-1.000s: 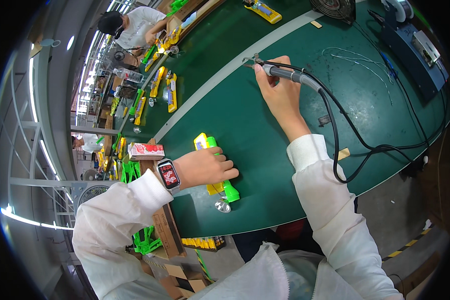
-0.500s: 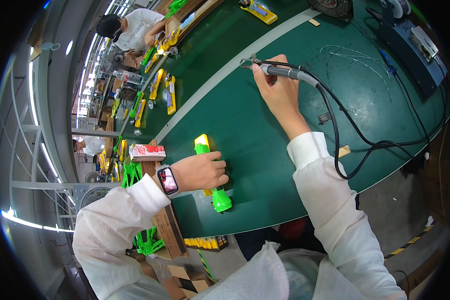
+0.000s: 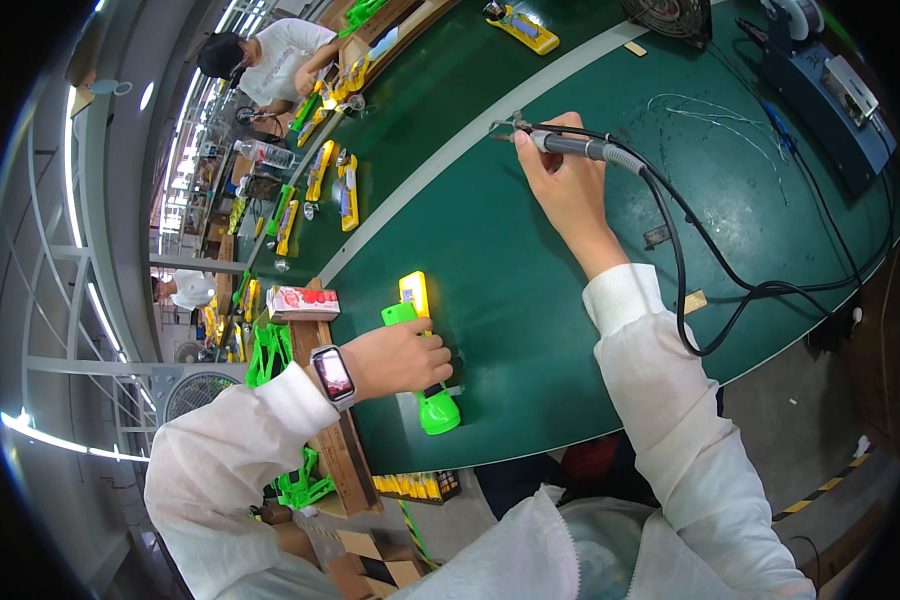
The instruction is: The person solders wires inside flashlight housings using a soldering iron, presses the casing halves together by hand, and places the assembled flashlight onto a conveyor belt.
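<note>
My left hand (image 3: 398, 358), with a watch at the wrist, is closed over the middle of a green plastic flashlight housing (image 3: 438, 412). The housing's flared end sticks out near me and its narrow end beyond my knuckles. A yellow flashlight half (image 3: 414, 290) lies partly under the hand, its far end showing beside the green piece. Farther right, my right hand (image 3: 565, 185) grips a grey-handled soldering iron (image 3: 570, 145) with a wire-feed guide at its tip. The tip points left, over the green table (image 3: 530, 330), apart from the flashlight parts.
Black cables (image 3: 675, 260) loop from the iron to a blue solder feeder (image 3: 820, 110) with a spool. Thin wire (image 3: 710, 115) lies nearby. A red-and-white carton (image 3: 303, 303) stands at left. Beyond the grey strip lie yellow flashlight parts (image 3: 348, 190); a co-worker (image 3: 285, 60) works there.
My left hand has shifted the green housing slightly toward me and left, uncovering more of the yellow half beside it. My right hand still holds the iron in nearly the same place.
</note>
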Motion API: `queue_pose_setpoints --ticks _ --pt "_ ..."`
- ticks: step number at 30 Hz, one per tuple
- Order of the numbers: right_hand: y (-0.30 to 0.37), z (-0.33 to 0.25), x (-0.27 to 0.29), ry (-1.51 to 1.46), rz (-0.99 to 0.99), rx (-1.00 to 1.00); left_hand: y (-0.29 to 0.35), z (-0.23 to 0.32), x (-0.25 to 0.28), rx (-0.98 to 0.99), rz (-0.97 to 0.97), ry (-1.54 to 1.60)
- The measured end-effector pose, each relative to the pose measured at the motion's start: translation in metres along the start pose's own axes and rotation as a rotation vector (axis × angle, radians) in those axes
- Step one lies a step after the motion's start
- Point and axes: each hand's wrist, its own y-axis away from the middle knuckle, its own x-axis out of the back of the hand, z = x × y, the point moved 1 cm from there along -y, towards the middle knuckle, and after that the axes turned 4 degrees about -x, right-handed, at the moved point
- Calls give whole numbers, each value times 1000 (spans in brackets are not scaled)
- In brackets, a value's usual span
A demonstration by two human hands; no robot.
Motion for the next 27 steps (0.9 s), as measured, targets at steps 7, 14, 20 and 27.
queue_pose_setpoints --ticks 7,14,20,27 --pt "-1 3 0 48 3 -5 30 1 1 113 130 -33" --pt "-1 6 3 103 -24 -30 52 10 -30 206 244 15" --pt "-2 5 2 72 -28 -36 57 9 -50 319 348 82" --pt "-2 6 3 124 -13 10 46 -4 -60 280 419 -4"
